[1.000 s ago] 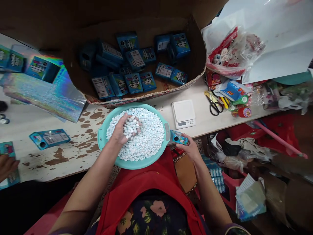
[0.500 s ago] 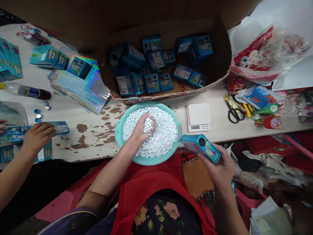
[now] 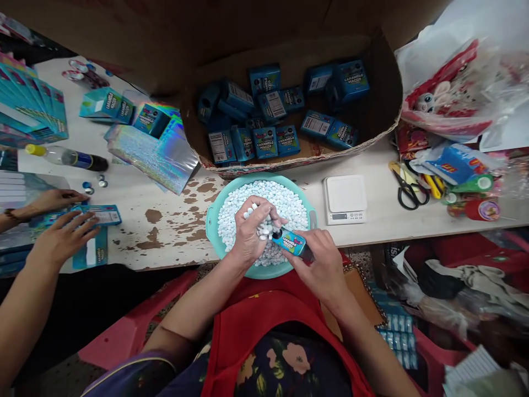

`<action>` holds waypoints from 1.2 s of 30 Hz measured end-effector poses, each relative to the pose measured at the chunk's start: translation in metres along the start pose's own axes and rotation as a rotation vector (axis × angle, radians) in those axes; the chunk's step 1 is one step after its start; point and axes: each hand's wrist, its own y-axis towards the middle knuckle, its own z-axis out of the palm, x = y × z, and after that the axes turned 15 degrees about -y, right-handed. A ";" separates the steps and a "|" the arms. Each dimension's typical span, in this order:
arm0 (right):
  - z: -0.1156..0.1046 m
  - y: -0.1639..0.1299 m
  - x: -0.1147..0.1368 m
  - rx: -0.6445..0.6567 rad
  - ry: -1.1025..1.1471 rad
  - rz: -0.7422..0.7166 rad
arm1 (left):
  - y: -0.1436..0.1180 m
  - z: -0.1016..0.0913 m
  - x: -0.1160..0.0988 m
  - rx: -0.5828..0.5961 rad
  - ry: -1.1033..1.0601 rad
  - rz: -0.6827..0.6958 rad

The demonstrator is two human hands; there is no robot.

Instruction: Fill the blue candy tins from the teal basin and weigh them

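White worktable [image 3: 132, 237], paint worn to brown patches left of the teal basin [image 3: 268, 272]. Beyond the basin, a big cardboard carton [image 3: 384, 77] with blue boxes [image 3: 264, 142] piled inside; to the basin's right, a kitchen scale [image 3: 345, 194], and farther right of it, scissors [image 3: 407, 190]. Well to the left of the basin, a co-worker's hands [image 3: 61, 237] over more blue packaging [image 3: 108, 214].

Across the basin floor, a thick bed of small white and pale-blue candies [image 3: 235, 201]. Above the basin's middle, left hand [image 3: 248, 237] cupped, fingers curled around a loose handful of them. Over the basin's right front, right hand [image 3: 324, 259] pinching a candy box [image 3: 292, 242] between thumb and fingers at the end nearer the wrist. Dark round opening at the other end, turned toward the handful, just beside the left fingertips; touching or apart, cannot tell.

Candies probably hard, light and apt to roll, likely to slip through slack fingers; best kept deep in a tight palm, above the basin to catch strays. Box apparently thin card, light, stiff along the folds yet easily dented; best held by the sides, well back from the hole. Contents hidden.
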 end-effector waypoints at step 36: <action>0.010 0.006 -0.001 0.047 0.149 0.010 | 0.003 0.001 -0.001 -0.054 0.223 -0.005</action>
